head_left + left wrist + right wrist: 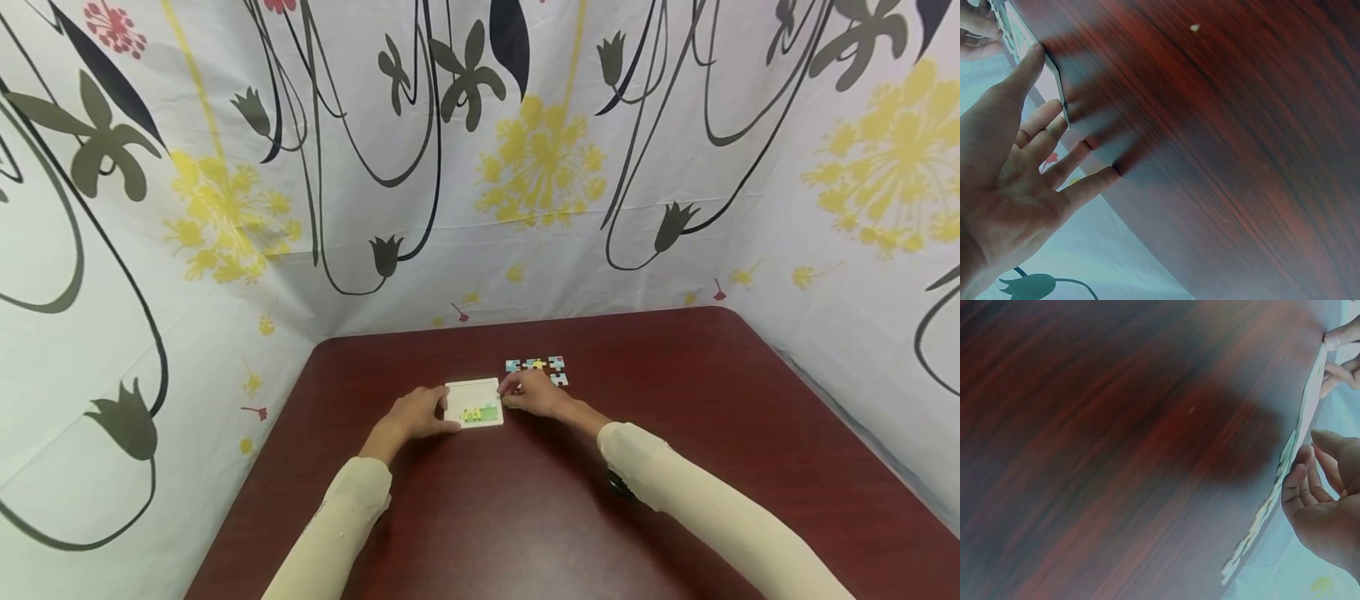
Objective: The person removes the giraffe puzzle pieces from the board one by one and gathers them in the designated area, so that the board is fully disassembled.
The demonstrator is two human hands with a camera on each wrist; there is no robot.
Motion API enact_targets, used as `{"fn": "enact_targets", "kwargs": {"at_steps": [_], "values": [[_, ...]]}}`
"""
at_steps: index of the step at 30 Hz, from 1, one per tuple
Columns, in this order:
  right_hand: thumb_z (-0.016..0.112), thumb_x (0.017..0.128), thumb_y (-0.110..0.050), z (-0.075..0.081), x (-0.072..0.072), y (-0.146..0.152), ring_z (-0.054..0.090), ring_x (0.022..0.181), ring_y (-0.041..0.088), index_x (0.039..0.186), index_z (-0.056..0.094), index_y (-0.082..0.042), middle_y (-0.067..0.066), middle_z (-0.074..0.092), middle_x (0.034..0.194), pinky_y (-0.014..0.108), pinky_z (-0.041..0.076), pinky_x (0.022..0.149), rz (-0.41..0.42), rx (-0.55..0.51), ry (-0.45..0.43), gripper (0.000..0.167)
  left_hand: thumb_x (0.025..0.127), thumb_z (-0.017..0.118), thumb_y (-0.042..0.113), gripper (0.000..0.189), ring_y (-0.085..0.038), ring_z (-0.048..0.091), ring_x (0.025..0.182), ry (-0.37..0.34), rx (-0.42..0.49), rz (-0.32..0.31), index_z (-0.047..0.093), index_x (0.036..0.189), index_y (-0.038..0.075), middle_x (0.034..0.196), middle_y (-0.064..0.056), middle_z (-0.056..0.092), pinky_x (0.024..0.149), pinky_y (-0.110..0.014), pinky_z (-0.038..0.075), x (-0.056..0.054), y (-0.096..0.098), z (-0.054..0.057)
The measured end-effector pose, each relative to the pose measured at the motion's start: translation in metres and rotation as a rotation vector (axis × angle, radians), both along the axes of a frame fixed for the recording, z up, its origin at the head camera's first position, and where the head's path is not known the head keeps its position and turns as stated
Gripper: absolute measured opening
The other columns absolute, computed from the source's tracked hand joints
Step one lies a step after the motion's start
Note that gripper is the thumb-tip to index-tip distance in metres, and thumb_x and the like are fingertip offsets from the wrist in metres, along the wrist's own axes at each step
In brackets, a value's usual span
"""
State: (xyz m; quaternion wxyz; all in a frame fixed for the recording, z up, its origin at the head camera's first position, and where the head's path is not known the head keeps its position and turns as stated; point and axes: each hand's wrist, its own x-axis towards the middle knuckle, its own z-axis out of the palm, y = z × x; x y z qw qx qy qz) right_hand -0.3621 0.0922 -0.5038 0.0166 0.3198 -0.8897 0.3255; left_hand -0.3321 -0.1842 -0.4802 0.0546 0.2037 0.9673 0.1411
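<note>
A white puzzle tray (471,393) lies flat on the dark red table, with green and yellow pieces (472,414) along its near side. My left hand (417,412) rests at the tray's left side. Its thumb touches the near left corner, with the other fingers spread along the left edge and onto the table (1210,137). At the right edge is my right hand (534,393), fingers bent, with a gap toward the thumb (1330,442) in the right wrist view. A green piece (512,406) shows beneath it. Nothing appears between its fingertips.
Loose jigsaw pieces lie beyond the right hand: a blue one (513,365), a yellow one (537,364) and a blue one with red (556,362). Another piece (559,379) sits nearer. Patterned cloth (465,192) hangs behind the table and along its sides.
</note>
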Motion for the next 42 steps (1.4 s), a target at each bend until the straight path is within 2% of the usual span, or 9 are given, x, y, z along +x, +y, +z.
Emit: {"fn": "enact_targets", "kwargs": {"at_steps": [4,11,15,23,32,42], "values": [[0.074,0.096,-0.008,0.001,0.001,-0.008,0.074,0.092,0.022,0.107,0.076,-0.003,0.005,0.076,0.099,0.033,0.058,0.081,0.011,-0.01,-0.019,0.012,0.087,0.084,0.046,0.043,-0.018,0.051,0.079,-0.004,-0.008,0.0,0.061,0.104,0.014,0.085,0.002,0.056,0.074,-0.04,0.044,-0.002,0.001,-0.001],[0.075,0.096,-0.009,0.002,-0.001,-0.021,0.071,0.081,0.012,0.106,0.077,-0.005,0.003,0.077,0.094,0.026,0.056,0.074,0.019,0.0,-0.004,0.011,0.088,0.083,0.048,0.043,-0.018,0.052,0.082,-0.009,-0.02,0.002,0.061,0.106,0.015,0.088,0.002,0.057,0.077,-0.042,0.046,-0.004,0.002,0.0],[0.077,0.094,-0.011,0.001,0.001,-0.027,0.071,0.082,0.011,0.105,0.079,-0.007,0.003,0.077,0.095,0.023,0.055,0.073,0.03,0.022,-0.004,0.012,0.087,0.083,0.048,0.043,-0.018,0.053,0.081,-0.008,-0.022,-0.002,0.061,0.106,0.015,0.088,0.001,0.058,0.077,-0.042,0.047,-0.005,0.002,0.0],[0.081,0.091,-0.015,0.004,0.004,-0.033,0.073,0.093,0.02,0.108,0.079,-0.007,0.003,0.078,0.106,0.03,0.057,0.081,0.063,0.086,-0.04,0.019,0.087,0.083,0.047,0.044,-0.017,0.054,0.079,0.002,-0.013,-0.024,0.062,0.107,0.014,0.089,0.0,0.06,0.075,-0.041,0.047,-0.006,0.004,0.002],[0.083,0.09,-0.015,0.004,0.006,-0.038,0.071,0.093,0.019,0.104,0.08,-0.011,0.0,0.078,0.101,0.032,0.056,0.082,0.027,0.095,-0.041,0.015,0.088,0.083,0.047,0.044,-0.018,0.053,0.08,-0.01,-0.019,-0.014,0.062,0.108,0.013,0.09,-0.001,0.06,0.075,-0.041,0.047,-0.006,0.002,0.004],[0.085,0.087,-0.014,-0.004,0.009,-0.044,0.068,0.092,0.018,0.105,0.074,-0.012,0.001,0.073,0.099,0.034,0.055,0.082,-0.009,0.057,-0.022,0.021,0.088,0.082,0.047,0.043,-0.017,0.054,0.081,-0.02,-0.015,0.002,0.063,0.109,0.015,0.091,0.001,0.06,0.077,-0.042,0.047,-0.004,-0.001,0.0]]}}
